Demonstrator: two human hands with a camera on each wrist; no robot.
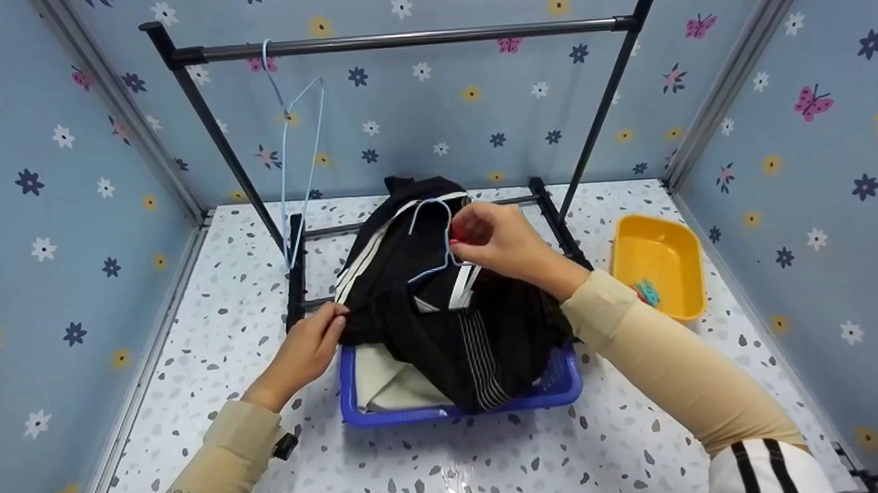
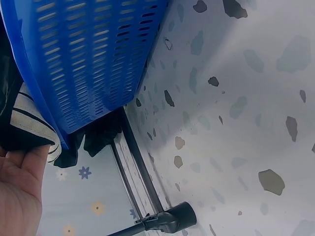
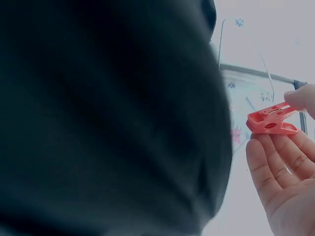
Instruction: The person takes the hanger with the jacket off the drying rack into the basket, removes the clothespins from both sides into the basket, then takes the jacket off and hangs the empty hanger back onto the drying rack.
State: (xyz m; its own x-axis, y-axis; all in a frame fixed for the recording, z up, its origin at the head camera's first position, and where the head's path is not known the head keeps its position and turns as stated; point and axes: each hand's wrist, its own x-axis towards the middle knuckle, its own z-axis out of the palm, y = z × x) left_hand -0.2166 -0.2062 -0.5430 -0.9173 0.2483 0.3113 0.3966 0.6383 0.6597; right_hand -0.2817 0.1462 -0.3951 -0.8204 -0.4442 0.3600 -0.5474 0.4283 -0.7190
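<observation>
A person's two hands work over a black garment point(image 1: 428, 330) heaped across a blue basket point(image 1: 395, 416), in front of a rack point(image 1: 398, 40). The left hand point(image 1: 312, 343) pinches the garment's left edge between thumb and fingers, probably to steady it. The right hand point(image 1: 499, 243), fingers fairly straight and thumb bent over, pinches a red peg point(image 3: 273, 120) just beside the hook of a blue hanger point(image 1: 447, 255); the thumb lies on one arm of the peg and the fingertips beneath the other, a grip that would suit squeezing it. The hanger lies on the garment, hook pointing far, its lower part hidden by cloth, so it is perhaps partly inside. The basket seems to serve as a support: the garment spills over its near rim, and pale cloth point(image 1: 394, 384) lies in it at the near left. To the right, on the floor, a yellow tray point(image 1: 680, 264) holds a teal peg point(image 1: 650, 292) and something reddish beside it, at its near left side. A spare hanger point(image 1: 282, 112) hangs at the rack's left end.
</observation>
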